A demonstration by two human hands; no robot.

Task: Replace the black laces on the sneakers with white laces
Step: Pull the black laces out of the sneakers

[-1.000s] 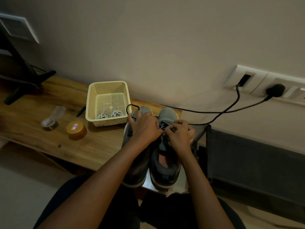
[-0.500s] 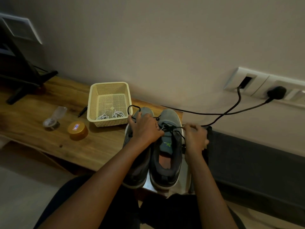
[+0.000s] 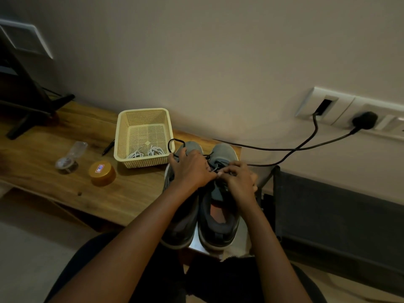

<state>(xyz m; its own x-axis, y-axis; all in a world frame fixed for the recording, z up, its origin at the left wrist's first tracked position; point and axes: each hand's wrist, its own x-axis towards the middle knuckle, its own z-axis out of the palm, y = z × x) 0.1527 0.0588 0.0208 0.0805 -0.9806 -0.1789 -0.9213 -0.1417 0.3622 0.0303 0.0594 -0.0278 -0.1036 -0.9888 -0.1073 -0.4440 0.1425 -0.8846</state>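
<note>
Standing at ten o'clock in the view, a black stand [image 3: 26, 101] is resting its foot on the wooden bench [image 3: 65, 189]. Nearer the middle, a clear plastic piece [image 3: 70, 158] and a round gold-lidded tin [image 3: 102, 173] are lying near each other, with the tin at four o'clock from the plastic. A dark pen [image 3: 108, 147] is lying just beside the left wall of a cream mesh basket [image 3: 143, 115]. The white laces [image 3: 145, 153] are sitting coiled inside the basket against its near wall.

At five o'clock from the basket, the left sneaker [image 3: 181, 226] and the right sneaker [image 3: 220, 224] are standing side by side at the bench's right end, toes toward the wall. The left hand [image 3: 190, 169] is lying over the laced part of the left sneaker, fingers curling toward the right one. A loop of black lace [image 3: 168, 146] is showing at eleven o'clock from its knuckles, but I cannot tell whether this grip is holding the lace. The right hand [image 3: 238, 180] is bending over the right sneaker's eyelets, its grip narrow and its fingertips pinching a strand of black lace beside the left fingertips.

At two o'clock from the hands, black cables [image 3: 284, 148] are running up to white wall sockets [image 3: 328, 106].
</note>
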